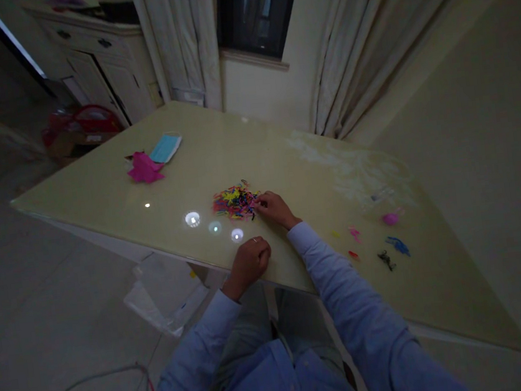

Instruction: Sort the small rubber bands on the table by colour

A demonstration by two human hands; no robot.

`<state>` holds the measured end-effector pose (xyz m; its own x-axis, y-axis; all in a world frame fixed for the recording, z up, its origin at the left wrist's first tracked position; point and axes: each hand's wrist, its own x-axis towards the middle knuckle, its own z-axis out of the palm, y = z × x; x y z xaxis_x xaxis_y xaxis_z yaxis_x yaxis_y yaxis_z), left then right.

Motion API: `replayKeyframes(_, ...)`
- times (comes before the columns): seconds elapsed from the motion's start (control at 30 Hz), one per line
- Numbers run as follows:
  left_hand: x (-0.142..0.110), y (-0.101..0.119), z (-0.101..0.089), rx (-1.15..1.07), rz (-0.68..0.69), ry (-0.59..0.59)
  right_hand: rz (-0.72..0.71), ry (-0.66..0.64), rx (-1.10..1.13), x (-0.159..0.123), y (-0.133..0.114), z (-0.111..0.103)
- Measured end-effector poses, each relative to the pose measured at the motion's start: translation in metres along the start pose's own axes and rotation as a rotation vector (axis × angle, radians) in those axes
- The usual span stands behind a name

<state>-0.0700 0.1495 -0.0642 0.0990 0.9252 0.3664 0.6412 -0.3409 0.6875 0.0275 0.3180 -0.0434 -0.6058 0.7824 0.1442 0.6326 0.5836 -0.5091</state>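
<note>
A loose pile of small, thin rubber bands (234, 201) in many colours lies on the pale table. At the pile's right edge is my right hand (275, 207), its thumb and fingers pinched together and touching the bands. A pink bit shows by its fingertips, but whether they grip it is too small to tell. My left hand (253, 259) rests closed near the front edge of the table, a ring on one finger. Its curled fingers hide whatever may be inside. Small groups sorted by colour lie to the right: black bands (386, 260), blue bands (397, 246) and pink bands (354, 233).
A red piece (353, 254) and a round pink item (390, 219) also lie on the right. Far left on the table (100, 188) are a blue face mask (165, 148) and a crumpled magenta piece (145, 168). A cable (75, 385) runs across the floor.
</note>
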Motion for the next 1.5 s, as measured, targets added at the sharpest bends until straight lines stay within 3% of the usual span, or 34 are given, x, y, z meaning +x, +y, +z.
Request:
replayKeyframes(0.27, -0.001, -0.002, 0.002, -0.009, -0.020, -0.017, -0.020, -0.062, -0.112, 0.007, -0.004, -0.002)
replayKeyframes(0.93, -0.001, 0.000, 0.001, -0.001, -0.006, -0.015, -0.047, -0.146, -0.032, 0.009, 0.004, -0.012)
replayKeyframes(1.5, -0.002, -0.003, 0.003, -0.007, 0.063, 0.042, -0.085, -0.249, -0.240, 0.016, -0.001, -0.016)
